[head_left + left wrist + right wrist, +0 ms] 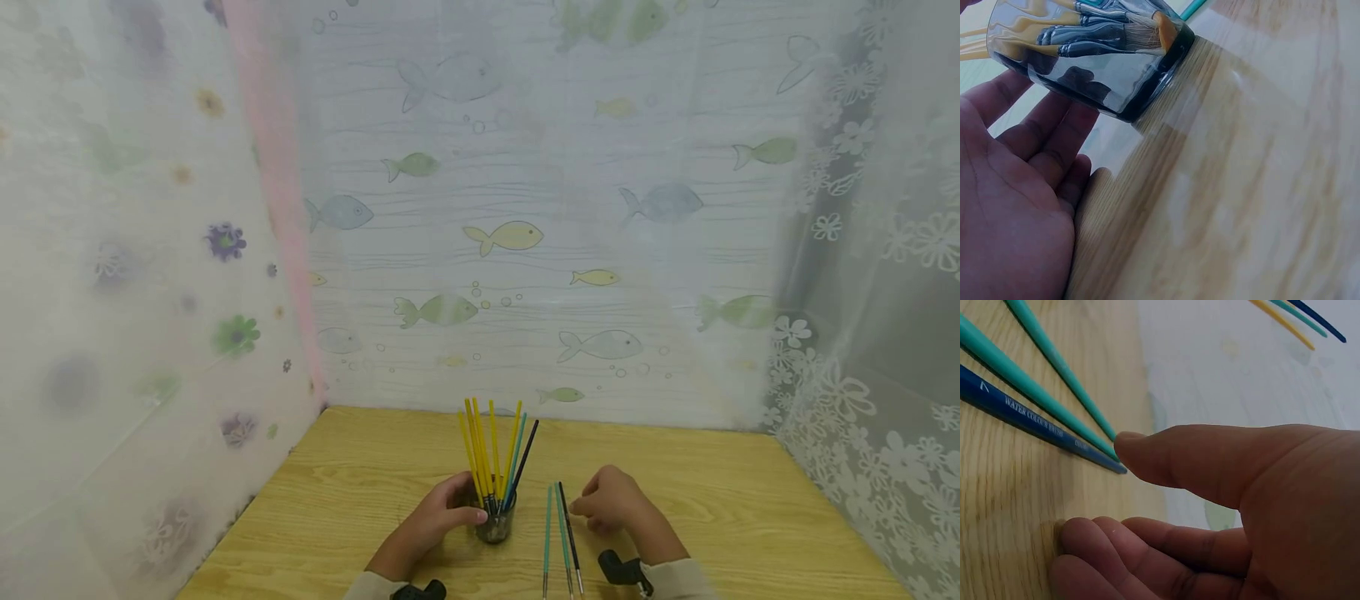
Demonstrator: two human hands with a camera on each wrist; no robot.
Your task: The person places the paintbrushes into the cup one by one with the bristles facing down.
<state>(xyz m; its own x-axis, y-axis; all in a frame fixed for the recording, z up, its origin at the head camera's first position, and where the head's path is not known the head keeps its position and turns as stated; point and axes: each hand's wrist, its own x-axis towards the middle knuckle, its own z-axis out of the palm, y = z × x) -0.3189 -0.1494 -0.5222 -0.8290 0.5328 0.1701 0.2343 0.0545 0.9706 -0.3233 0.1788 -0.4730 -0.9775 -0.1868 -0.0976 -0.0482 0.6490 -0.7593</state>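
My left hand [441, 518] holds a small clear glass [493, 530], thumb at the front and fingers round its side. Upright in the glass stand several yellow-handled paintbrushes [480, 450], a teal one [517, 450] and a dark one [527, 454], bristles down, as the left wrist view shows. To the right, two teal paintbrushes [547, 533] and a dark blue paintbrush [1035, 419] lettered "water colour brush" lie side by side on the table. My right hand [617, 500] is just right of their handle ends, fingers loosely curled with nothing in them, thumb close to the tips.
The wood-grain table [360, 467] meets a hanging curtain [525, 358] printed with fish at its back edge. Flower-patterned sheets [150, 375] stand along the left and right sides. Each wrist carries a black camera mount [622, 568].
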